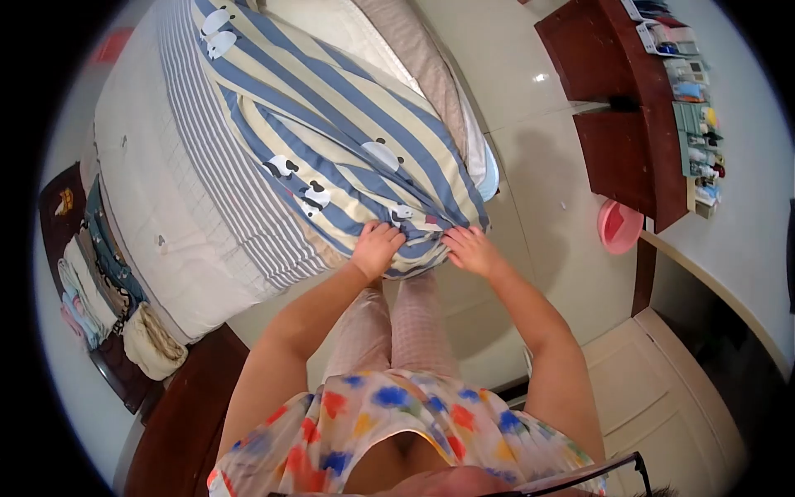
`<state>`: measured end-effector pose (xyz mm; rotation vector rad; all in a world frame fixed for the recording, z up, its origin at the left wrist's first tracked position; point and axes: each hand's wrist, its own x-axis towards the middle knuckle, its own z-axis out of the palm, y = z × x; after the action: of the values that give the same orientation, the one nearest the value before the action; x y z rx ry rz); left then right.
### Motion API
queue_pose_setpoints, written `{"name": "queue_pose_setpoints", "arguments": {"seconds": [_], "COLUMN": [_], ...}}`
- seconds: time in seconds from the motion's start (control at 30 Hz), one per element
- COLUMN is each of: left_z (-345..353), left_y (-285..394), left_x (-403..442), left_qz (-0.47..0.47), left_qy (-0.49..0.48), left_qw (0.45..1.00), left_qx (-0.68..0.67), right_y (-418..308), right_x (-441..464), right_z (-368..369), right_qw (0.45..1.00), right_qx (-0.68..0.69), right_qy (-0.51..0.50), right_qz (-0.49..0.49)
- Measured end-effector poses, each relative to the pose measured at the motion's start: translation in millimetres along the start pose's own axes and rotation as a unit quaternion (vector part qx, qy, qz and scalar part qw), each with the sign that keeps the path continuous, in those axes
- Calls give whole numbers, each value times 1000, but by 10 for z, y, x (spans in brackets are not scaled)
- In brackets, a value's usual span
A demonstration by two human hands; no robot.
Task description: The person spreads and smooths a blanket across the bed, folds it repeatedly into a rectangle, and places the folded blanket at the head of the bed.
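A blue and cream striped duvet cover [331, 108] with panda faces lies bunched along the near side of the bed, its end hanging toward my legs. My left hand [380, 247] grips its near edge, fingers curled into the cloth. A short way to the right, my right hand [471, 250] pinches the same edge near the corner. Between the two hands the fabric is gathered in folds. What my fingertips hold inside the folds is hidden.
The bed carries a pale quilted cover [178, 240] with a striped band. Folded clothes [91, 290] lie on a dark wooden piece at left. At right stand a dark red cabinet [617, 157] topped with small bottles and a pink basin [619, 226] on the tiled floor.
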<state>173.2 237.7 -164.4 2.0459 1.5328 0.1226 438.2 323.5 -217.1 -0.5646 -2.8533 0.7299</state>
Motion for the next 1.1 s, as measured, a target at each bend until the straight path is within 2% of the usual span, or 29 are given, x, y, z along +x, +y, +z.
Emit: {"name": "queue_pose_setpoints", "arguments": {"seconds": [0.03,0.13,0.27,0.37,0.47,0.57,0.67,0.7,0.77,0.87,0.97,1.0,1.07,1.1], "left_z": [-14,-65,-101,-50,183,320,74,5,46,3,-222,-297,-193,-154], "left_y": [10,-11,-11,-71,-238,-425,-345,-335,-318,-319,-353,-397,-544,-576], "left_x": [-88,-441,-838,-1068,-1490,-1959,-2061,-2071,-2009,-1785,-1469,-1416,-1338,-1328], "left_qz": [-9,-38,-64,-72,-94,-98,-117,-130,-151,-158,-169,-177,-203,-211], "left_qy": [53,120,150,168,140,102,69,41,66,108,184,215,176,163], "left_qw": [998,992,987,983,986,990,990,989,983,980,967,960,963,963], "left_qx": [-24,-17,-9,-3,-6,7,-46,-54,-75,-59,-40,-36,-28,-30], "right_y": [5,32,130,130,12,-174,-404,-438,-518,-889,-1270,-1413,-1634,-1664], "right_x": [-1,39,149,265,335,374,497,601,875,1400,1992,2204,2627,2790], "right_z": [-4,-15,25,116,253,497,526,532,524,217,155,156,140,211], "right_qw": [1000,999,995,990,989,983,988,977,940,977,994,990,980,979], "right_qx": [6,8,-38,-25,-53,-65,-40,-17,24,27,83,92,97,51], "right_qy": [-7,-50,-85,-139,-136,-173,-150,-213,-333,-203,16,4,14,-3], "right_qz": [3,9,-47,-24,10,-23,-26,4,68,56,-75,-105,-173,-197]}}
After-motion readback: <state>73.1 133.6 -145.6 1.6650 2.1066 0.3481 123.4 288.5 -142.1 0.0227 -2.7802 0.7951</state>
